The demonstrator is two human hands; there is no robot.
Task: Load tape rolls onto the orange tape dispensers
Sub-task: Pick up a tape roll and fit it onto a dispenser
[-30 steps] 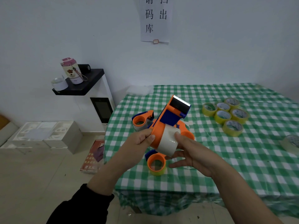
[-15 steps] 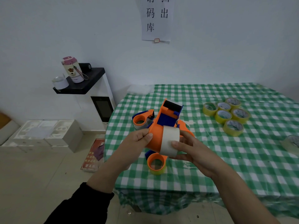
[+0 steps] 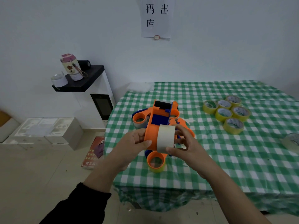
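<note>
Head view: the orange tape dispenser (image 3: 155, 125) is gripped by the left hand (image 3: 131, 146) above the checked table (image 3: 226, 159) edge, with the white tape roll (image 3: 165, 137) pinched against its round side by the right hand (image 3: 186, 147). If it's pushed on crooked, it could get jammed or dropped.

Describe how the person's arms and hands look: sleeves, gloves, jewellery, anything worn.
A black sleeve covers the left arm, its cuff ending partway along the forearm. The right forearm shows no sleeve within the frame. The left hand and right hand are bare: no gloves, rings or watch visible.
</note>
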